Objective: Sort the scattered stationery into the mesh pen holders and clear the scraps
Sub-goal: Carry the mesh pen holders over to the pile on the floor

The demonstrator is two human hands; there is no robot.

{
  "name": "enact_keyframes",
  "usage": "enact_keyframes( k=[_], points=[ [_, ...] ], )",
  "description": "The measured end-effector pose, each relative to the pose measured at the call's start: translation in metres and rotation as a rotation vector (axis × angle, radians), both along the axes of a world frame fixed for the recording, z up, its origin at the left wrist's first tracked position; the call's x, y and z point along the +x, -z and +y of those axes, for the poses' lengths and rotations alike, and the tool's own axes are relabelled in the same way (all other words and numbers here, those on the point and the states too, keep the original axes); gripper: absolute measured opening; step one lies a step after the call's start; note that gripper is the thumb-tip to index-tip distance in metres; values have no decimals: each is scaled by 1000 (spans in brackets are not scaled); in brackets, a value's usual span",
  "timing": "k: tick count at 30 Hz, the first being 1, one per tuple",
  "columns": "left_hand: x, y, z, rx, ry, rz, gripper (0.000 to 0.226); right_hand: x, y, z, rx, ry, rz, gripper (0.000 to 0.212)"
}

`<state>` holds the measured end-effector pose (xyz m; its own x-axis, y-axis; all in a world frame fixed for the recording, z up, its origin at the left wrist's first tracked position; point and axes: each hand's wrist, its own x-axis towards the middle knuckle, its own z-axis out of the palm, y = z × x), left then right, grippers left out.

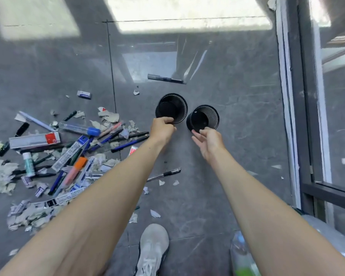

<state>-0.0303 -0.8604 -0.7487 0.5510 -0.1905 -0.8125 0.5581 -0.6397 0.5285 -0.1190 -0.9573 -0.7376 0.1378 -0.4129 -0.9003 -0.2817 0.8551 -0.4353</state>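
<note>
Heaped at the left of the frame on the grey floor (237,96): pens (127,143), a glue stick (29,164), an orange highlighter (76,168), torn paper scraps (2,176). At centre: left hand (162,129) pinching the near rim of the left mesh pen holder (172,107), upright. Just beside, apart: right mesh pen holder (204,117), upright; right hand (208,141) at its near rim, fingers loose and spread, gripping nothing, contact unclear. Lower centre: a black pen (165,174), a grey shoe (152,250).
</note>
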Motion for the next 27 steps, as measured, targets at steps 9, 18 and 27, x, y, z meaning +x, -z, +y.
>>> enact_keyframes(
  k=[9, 18, 27],
  points=[
    [5, -10, 16, -77, -155, 91, 46, 10, -11, 15, 8, -222, -75, 63],
    [40, -138, 56, -87, -175, 122, 65, 1, -134, 31, -41, -267, 70, 62],
    [91, -319, 109, -222, -136, 72, 46, 81, -310, 72, -171, -404, -33, 40]
  ],
)
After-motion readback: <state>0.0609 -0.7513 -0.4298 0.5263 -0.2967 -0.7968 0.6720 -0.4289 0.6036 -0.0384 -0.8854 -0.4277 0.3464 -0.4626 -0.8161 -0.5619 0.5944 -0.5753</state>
